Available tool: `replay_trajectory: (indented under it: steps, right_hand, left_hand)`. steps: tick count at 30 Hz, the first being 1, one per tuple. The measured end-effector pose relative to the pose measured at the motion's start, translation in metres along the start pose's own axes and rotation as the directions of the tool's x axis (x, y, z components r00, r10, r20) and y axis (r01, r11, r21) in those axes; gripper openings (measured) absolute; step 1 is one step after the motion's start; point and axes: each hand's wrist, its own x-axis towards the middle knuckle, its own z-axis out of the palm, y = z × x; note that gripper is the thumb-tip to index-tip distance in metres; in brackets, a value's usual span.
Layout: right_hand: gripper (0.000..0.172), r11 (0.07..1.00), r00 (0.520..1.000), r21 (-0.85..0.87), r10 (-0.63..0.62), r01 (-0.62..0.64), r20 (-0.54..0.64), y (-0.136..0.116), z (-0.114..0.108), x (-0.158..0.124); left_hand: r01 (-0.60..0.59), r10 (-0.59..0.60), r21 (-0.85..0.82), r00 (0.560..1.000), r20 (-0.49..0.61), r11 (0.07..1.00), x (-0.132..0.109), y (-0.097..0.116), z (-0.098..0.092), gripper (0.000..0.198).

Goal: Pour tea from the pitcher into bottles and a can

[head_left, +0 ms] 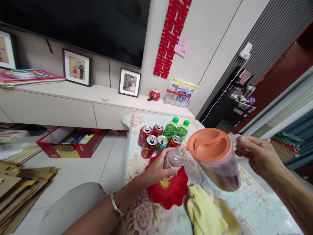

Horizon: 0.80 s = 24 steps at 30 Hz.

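My left hand [158, 168] is wrapped round a small clear plastic bottle [175, 160] with no cap, which stands on a red scalloped mat [171, 192]. My right hand [255, 156] grips the handle of a clear pitcher with an orange lid [210, 145]. The pitcher is tilted toward the bottle's mouth and holds dark liquid [225, 179] in its lower part. Just behind the bottle stand several red and green drink cans [149, 146] and two green-capped bottles [176, 129].
A yellow cloth [205, 210] lies on the floral tablecloth [139, 215] in front of the pitcher. To the left are a red cardboard box [69, 143] on the tiled floor and flattened cartons [22, 186]. A low white cabinet [73, 107] with framed photos stands behind.
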Motion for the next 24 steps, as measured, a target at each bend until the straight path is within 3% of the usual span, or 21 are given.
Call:
replay_trajectory:
  steps: [24]
  right_hand:
    - [0.067,1.0,1.0,0.001,0.0,0.0,0.014,0.0016,-0.0024,0.0009]
  left_hand:
    - [0.003,-0.003,-0.003,1.0,-0.009,1.0,-0.0001,-0.0002,-0.0001,0.086]
